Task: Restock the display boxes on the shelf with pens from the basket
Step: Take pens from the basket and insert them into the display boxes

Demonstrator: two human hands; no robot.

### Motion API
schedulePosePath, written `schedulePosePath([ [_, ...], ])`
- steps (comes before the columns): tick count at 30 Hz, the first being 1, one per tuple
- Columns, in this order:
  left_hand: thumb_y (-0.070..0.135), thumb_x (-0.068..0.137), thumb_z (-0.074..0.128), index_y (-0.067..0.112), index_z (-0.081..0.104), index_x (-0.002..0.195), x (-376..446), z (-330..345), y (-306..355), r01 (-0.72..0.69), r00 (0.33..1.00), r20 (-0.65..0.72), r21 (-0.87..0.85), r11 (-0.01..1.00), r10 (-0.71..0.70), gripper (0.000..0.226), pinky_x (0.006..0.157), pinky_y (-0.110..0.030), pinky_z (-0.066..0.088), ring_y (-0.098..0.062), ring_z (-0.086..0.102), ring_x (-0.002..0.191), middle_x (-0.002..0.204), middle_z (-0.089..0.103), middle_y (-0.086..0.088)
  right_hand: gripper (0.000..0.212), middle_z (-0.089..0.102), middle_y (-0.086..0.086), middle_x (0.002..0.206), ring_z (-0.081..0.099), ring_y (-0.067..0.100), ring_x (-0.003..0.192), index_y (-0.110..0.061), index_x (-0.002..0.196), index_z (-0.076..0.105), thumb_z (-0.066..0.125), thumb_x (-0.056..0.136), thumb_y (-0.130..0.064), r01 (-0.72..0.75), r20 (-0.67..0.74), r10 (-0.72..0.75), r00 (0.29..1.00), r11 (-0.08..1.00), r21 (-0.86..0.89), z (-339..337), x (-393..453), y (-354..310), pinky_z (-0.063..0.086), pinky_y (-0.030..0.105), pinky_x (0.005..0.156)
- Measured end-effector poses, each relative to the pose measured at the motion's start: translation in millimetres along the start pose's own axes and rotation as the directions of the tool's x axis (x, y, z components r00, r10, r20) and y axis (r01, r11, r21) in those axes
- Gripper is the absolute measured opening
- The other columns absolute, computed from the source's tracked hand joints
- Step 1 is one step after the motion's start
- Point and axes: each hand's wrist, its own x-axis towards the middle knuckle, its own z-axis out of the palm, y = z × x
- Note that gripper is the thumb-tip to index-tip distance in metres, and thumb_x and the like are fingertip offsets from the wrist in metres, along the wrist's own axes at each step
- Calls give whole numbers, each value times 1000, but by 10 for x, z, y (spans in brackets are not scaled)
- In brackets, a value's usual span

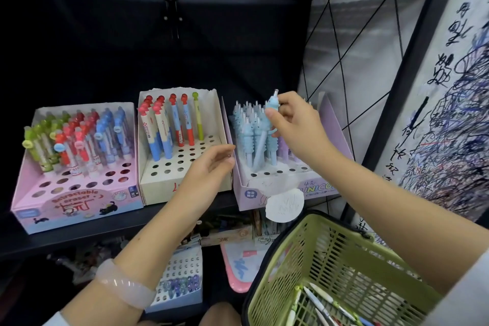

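Right hand [296, 124] pinches a blue pen [262, 137] over the lilac display box [244, 190].
Left hand [211, 164] hovers relaxed, fingers apart, beside it; green basket [280, 267] below.

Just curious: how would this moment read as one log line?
right hand: holding blue pen over right display box | left hand: open, empty | basket: pens remain
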Motion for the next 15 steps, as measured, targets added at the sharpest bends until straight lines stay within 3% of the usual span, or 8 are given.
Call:
schedulePosePath([
  [6, 25, 95, 47, 43, 50, 109, -79, 27, -50, 44, 995, 90, 12, 999, -45, 23, 87, -9, 35, 19, 43, 105, 116, 51, 27, 8, 62, 11, 81, 57, 5, 65, -14, 100, 50, 53, 94, -17, 15, 29, -16, 999, 1000, 10, 44, 4, 4, 50, 11, 57],
  [12, 25, 95, 46, 46, 50, 107, -108, 25, -33, 54, 993, 109, -2, 999, -53, 24, 92, -14, 34, 21, 40, 107, 115, 49, 31, 7, 63, 12, 82, 56, 7, 64, -13, 99, 50, 53, 94, -17, 28, 21, -28, 999, 1000, -5, 48, 31, 37, 51, 11, 57],
  [15, 26, 95, 47, 45, 50, 108, -113, 22, -35, 62, 992, 115, -3, 998, -61, 23, 100, -21, 34, 17, 41, 111, 117, 49, 30, 9, 62, 4, 78, 61, 16, 68, -12, 100, 49, 53, 94, -18, -31, 110, 38, 993, 998, -62, 63, 19, 94, 56, 24, 66],
])
